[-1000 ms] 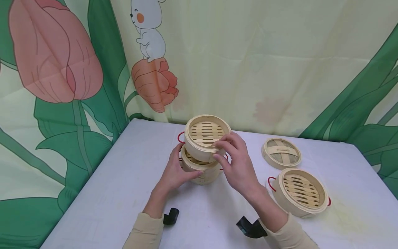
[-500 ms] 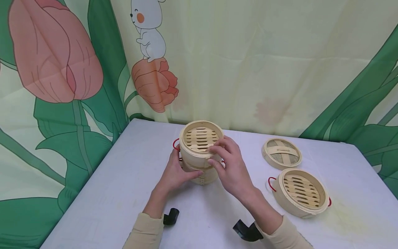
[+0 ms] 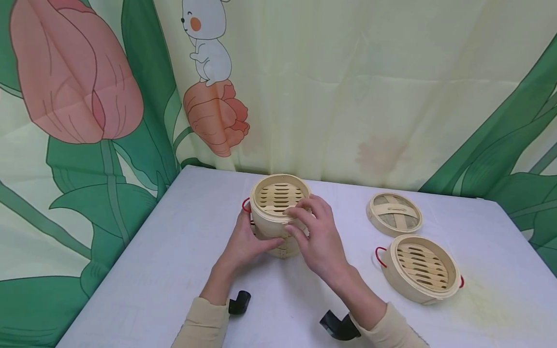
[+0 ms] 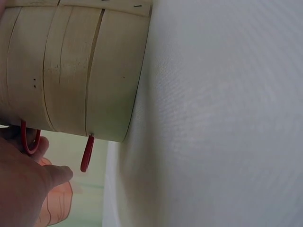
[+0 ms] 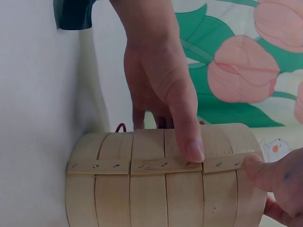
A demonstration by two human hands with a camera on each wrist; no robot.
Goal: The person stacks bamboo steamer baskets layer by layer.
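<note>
A small bamboo steamer basket (image 3: 273, 223) with a slatted base and red loop handles sits on top of a stack of similar steamers. My right hand (image 3: 321, 241) pinches its near right rim between thumb and fingers. My left hand (image 3: 244, 240) grips the lower part of the stack, thumb across the front, fingers round the left side. In the right wrist view the lower steamers (image 5: 165, 203) line up with the top one, with thin seams between tiers. Red handles (image 4: 87, 153) stick out beside the left fingers in the left wrist view.
Another slatted steamer basket (image 3: 421, 268) with red handles stands on the white tabletop (image 3: 143, 290) at the right. Behind it lies a round woven bamboo lid (image 3: 395, 215). A printed cloth backdrop (image 3: 326, 96) hangs beyond the table's back edge.
The right hand has brought the top steamer down and left, from a tilted, offset position onto the stack. The left hand has stayed in place around the lower steamers.
</note>
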